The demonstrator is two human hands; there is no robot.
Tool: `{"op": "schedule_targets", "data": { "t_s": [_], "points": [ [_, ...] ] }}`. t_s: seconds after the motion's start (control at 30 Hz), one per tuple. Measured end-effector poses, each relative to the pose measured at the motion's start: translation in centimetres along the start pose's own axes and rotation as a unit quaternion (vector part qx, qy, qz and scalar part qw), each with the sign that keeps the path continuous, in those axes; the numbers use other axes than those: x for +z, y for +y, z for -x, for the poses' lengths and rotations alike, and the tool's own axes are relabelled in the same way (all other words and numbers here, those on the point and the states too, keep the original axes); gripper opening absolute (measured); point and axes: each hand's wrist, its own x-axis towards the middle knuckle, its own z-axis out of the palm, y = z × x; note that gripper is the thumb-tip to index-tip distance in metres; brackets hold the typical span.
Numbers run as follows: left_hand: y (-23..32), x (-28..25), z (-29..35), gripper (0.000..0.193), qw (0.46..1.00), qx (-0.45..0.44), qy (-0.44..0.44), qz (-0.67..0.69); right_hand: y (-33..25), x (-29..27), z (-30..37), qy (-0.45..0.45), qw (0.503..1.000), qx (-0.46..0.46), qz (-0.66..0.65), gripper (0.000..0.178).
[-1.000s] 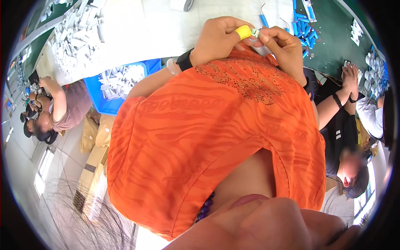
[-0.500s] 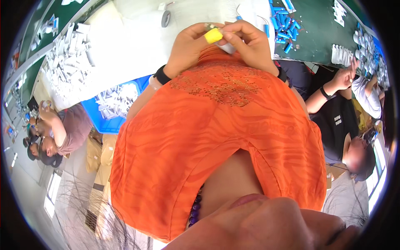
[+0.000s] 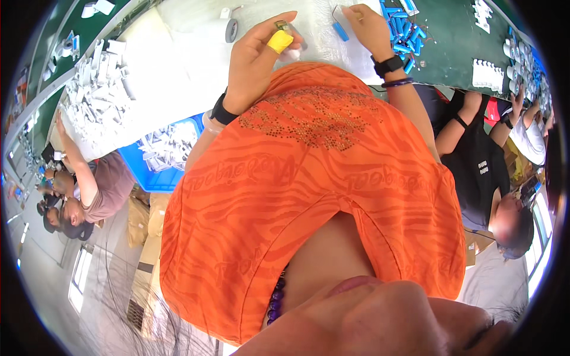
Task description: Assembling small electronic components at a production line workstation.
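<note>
My left hand point(image 3: 256, 62) is raised over the pale work surface, its index finger stretched out. Yellow tape point(image 3: 279, 41) wraps its thumb. A small white plastic piece point(image 3: 291, 55) shows under the thumb and seems held by the curled fingers, which are partly hidden. My right hand point(image 3: 371, 29) is apart from it, farther right, thumb and forefinger pinched at the thin wire of a blue cylindrical battery point(image 3: 340, 31). The battery lies tilted on the pale surface, left of that hand.
Loose blue batteries point(image 3: 407, 32) are heaped at the right. White plastic parts point(image 3: 98, 98) pile up on the left, with more in a blue bin point(image 3: 142, 175) below the table edge. A grey tape roll point(image 3: 231, 29) stands behind my left hand. Co-workers sit on both sides.
My hands have parted. The left moved left and kept the white piece; the right moved up and right to the blue battery. The battery has tilted.
</note>
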Motion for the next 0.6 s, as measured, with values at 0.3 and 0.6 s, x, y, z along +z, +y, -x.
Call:
{"op": "schedule_targets", "data": {
  "t_s": [0.3,0.6],
  "points": [
    [-1.1,0.2,-0.1,0.028,0.997,-0.052,0.013,0.052,0.1,4.3,-0.6,0.027,0.968,-0.186,0.168,0.019],
    [-0.8,0.2,-0.3,0.029,0.998,-0.058,-0.024,-0.031,-6.7,-4.5,2.0,-0.199,0.896,0.015,-0.397,0.016]
  ]
}}
